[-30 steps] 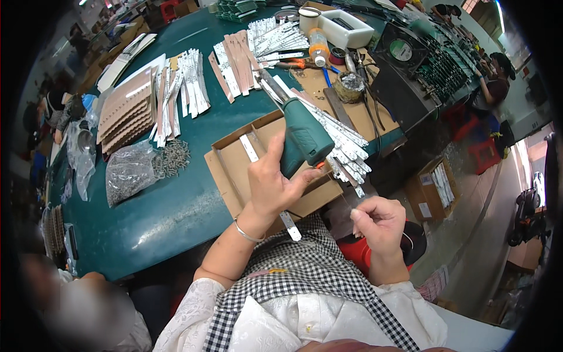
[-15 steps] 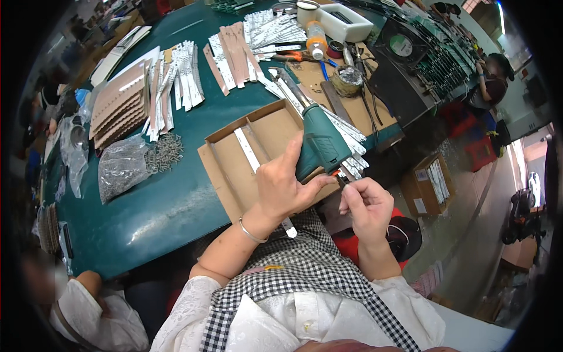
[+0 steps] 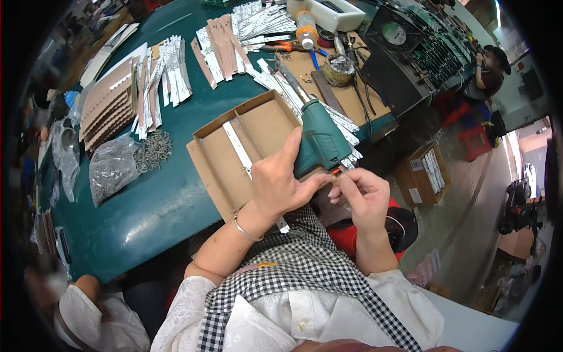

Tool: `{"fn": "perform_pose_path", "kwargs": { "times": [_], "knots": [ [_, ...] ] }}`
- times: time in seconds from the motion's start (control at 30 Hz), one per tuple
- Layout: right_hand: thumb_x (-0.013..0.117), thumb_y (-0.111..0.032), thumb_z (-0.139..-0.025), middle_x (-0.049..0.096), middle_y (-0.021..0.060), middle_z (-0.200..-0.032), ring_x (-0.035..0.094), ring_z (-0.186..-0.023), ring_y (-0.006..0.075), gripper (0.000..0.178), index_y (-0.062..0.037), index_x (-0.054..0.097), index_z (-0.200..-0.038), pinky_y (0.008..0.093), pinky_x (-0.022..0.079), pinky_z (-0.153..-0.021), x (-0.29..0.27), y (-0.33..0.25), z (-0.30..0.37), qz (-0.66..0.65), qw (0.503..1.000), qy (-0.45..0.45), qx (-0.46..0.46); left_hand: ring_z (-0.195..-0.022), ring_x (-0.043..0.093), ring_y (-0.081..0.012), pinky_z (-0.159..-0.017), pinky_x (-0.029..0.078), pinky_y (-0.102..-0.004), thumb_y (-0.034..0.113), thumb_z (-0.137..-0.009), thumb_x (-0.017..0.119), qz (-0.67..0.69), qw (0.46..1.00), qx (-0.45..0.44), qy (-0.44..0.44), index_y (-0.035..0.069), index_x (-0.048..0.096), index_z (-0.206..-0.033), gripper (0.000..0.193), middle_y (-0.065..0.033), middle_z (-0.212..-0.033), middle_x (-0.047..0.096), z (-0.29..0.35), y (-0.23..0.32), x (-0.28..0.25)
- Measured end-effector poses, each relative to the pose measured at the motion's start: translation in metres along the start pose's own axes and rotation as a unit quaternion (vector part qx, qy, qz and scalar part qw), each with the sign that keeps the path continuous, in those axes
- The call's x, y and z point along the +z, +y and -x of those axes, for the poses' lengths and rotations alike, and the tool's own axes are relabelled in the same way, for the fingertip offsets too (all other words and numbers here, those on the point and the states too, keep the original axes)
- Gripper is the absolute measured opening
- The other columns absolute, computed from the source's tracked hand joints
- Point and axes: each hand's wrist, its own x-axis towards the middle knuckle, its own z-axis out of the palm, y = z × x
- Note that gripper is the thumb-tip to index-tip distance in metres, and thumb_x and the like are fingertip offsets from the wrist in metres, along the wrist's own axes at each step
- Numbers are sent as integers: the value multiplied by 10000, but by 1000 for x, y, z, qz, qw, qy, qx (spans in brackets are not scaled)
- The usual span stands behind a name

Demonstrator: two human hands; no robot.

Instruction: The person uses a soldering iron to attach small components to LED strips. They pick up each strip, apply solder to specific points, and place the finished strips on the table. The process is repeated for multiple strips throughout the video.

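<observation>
A green power tool (image 3: 321, 138) with a slim metal shaft points away from me over the right side of a shallow cardboard box (image 3: 218, 154). My left hand (image 3: 275, 182) is closed around the tool's grip, its thumb stretched toward a small red-orange part at the base. There, the fingertips of my right hand (image 3: 363, 193) pinch together beside the left thumb; what they hold is too small to make out. A white strip with holes (image 3: 236, 149) lies slantwise in the box and passes under my left hand, its near end showing over my checked apron.
Bundles of white and brown strips (image 3: 220, 47) lie at the back of the green table (image 3: 152, 217). Left of the box are a bag of screws (image 3: 111, 167), loose screws (image 3: 153, 148) and stacked brown boards (image 3: 108, 105). Pliers (image 3: 275, 46) and a bottle (image 3: 306, 29) stand behind.
The view has shifted slightly, so the table things appear lower left or higher. My right hand's fingertips have come closer to the tool's base and left thumb. My left hand keeps its hold.
</observation>
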Motion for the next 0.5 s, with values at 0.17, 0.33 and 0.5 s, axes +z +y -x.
{"fn": "perform_pose_path", "kwargs": {
  "times": [0.17,0.33,0.5],
  "knots": [
    [637,-27,-928,673,76,-722,631,-608,102,99,51,669,-875,222,515,-564,-12,21,6,-26,999,6,-39,-660,699,-301,-554,529,-370,507,-678,847,-18,1000,4,4,17,536,-1331,874,-152,-815,696,-1,-1,1],
    [638,-32,-927,666,74,-719,625,-606,105,97,55,667,-895,221,514,-566,-11,15,-3,-13,999,2,-29,-645,694,-294,-544,524,-376,538,-700,821,-25,999,16,14,4,527,-1347,889,-145,-791,685,2,0,4],
    [624,-53,-944,673,83,-728,635,-629,117,118,52,650,-896,236,532,-605,-14,15,6,30,999,-11,-28,-643,694,-302,-534,521,-381,530,-700,817,-32,999,-1,-14,-10,524,-1354,897,-150,-822,690,3,-1,-1]
  ]
}}
